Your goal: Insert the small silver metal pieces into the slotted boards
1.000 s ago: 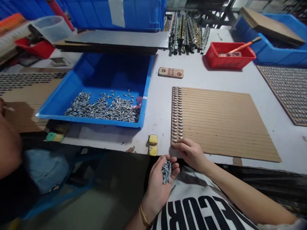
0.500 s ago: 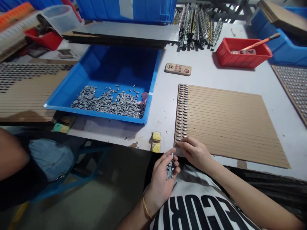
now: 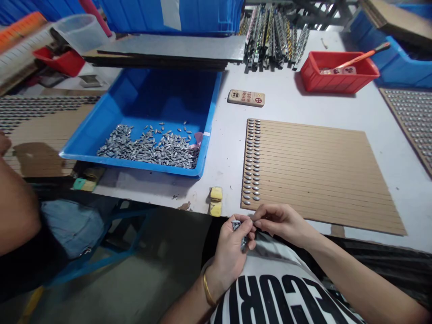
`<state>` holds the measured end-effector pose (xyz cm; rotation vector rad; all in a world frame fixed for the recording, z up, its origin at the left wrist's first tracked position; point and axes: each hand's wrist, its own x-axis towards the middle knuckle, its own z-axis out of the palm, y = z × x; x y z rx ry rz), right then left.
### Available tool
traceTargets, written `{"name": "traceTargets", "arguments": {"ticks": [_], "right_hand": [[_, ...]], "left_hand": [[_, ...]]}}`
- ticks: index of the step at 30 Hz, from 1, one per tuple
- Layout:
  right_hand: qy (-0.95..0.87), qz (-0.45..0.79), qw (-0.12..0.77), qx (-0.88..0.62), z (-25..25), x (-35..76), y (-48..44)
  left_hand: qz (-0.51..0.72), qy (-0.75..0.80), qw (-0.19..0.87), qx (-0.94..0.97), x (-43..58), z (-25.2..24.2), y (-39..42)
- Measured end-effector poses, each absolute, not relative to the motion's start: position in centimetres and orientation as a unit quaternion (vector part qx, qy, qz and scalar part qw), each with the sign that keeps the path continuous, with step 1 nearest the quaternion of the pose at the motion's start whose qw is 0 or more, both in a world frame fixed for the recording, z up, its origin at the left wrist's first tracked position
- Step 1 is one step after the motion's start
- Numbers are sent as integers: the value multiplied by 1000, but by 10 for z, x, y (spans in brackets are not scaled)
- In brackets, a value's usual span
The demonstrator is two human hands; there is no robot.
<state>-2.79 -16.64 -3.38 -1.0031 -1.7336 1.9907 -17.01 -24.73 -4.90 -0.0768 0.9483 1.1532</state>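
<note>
My left hand [image 3: 232, 247], low at the table's front edge, is closed around a small heap of silver spindle-shaped metal pieces [image 3: 236, 224], its thumb lying across them. The fingertips of my right hand [image 3: 283, 224] are pinched together and meet the left fingertips; whatever is between them is too small to make out. Just beyond both hands lies a brown grooved board [image 3: 320, 175]. Two columns of the same silver pieces [image 3: 252, 162] run along its left side, one piece per groove row. More loose pieces [image 3: 151, 148] are piled in the front of a blue bin [image 3: 135, 165] to the left.
Yellow foam blocks [image 3: 216, 201] sit at the table edge. Behind the board are a patterned wooden block [image 3: 246, 98] and a red box [image 3: 339, 81] with an orange-handled tool. A filled board [image 3: 410, 117] lies right. Another person's arm [image 3: 15, 202] is at far left.
My right hand has come off the board's lower left corner and back to my left hand. My left thumb has moved over the pieces. The view has shifted slightly.
</note>
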Motion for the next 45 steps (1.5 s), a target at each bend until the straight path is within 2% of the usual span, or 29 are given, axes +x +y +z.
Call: {"name": "traceTargets", "arguments": {"ticks": [2, 4, 9, 12, 18, 31, 35, 41, 45], "right_hand": [[-588, 710, 156, -353, -35, -23, -166], [-623, 663, 186, -371, -37, -17, -166], [-811, 329, 286, -390, -58, -9, -164], [-864, 225, 276, -355, -75, -10, -163], [-895, 162, 225, -348, -83, -14, -163], [-898, 186, 213, -336, -79, -16, -161], [-859, 307, 229, -339, -56, -14, -149], [-737, 470, 296, -385, -2, -14, -96], [-628, 596, 336, -371, 5, -16, -52]], "left_hand": [[517, 430, 740, -26, -168, -48, -245], [515, 430, 741, -30, -167, -48, -244], [520, 433, 728, -114, -167, -51, -241], [516, 441, 726, -112, -168, -51, -243], [530, 447, 716, -76, -170, -47, -245], [528, 455, 716, -44, -172, -31, -230], [534, 446, 718, -28, -180, -17, -208], [484, 466, 731, 115, -183, 10, -141], [458, 488, 721, 181, -172, 14, -89]]}}
